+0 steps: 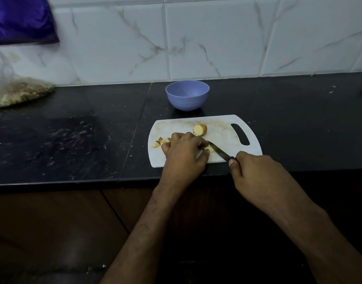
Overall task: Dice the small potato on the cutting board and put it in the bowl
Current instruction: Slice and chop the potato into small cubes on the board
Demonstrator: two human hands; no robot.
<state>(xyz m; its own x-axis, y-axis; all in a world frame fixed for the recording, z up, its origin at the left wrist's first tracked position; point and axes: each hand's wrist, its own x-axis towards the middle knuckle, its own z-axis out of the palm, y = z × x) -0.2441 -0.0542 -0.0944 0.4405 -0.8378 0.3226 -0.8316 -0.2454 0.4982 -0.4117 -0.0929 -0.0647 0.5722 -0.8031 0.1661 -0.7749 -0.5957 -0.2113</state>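
A: White plastic is being cut on: the cutting board (221, 128) is lying at the centre of the frame on the black counter (73, 136). Which step is being worked?

B: The dicing, judged about halfway. A pale potato piece (210, 148) is being pinned near the board's lower edge by the left hand (184, 154), its fingers curled over and around it. The knife (219, 151) is being gripped by the right hand (258, 173) at the handle, with the blade laid diagonally against that piece.

A: And the rest of the potato?

B: An uncut half (200, 129) is sitting just above the left hand, cut face showing. Small diced bits (160, 142) are being left at the board's left side (partly hidden by the knuckles, so no count is being offered).

A: Is anything in the bowl?

B: The purple bowl (187, 95) is standing just above the board, and nothing is being seen inside it.

A: What is being called for next?

B: Probably a downward press of the blade, fingertips kept tucked back. After that, the uncut half is being left to dice, then everything is to be moved up into the bowl.
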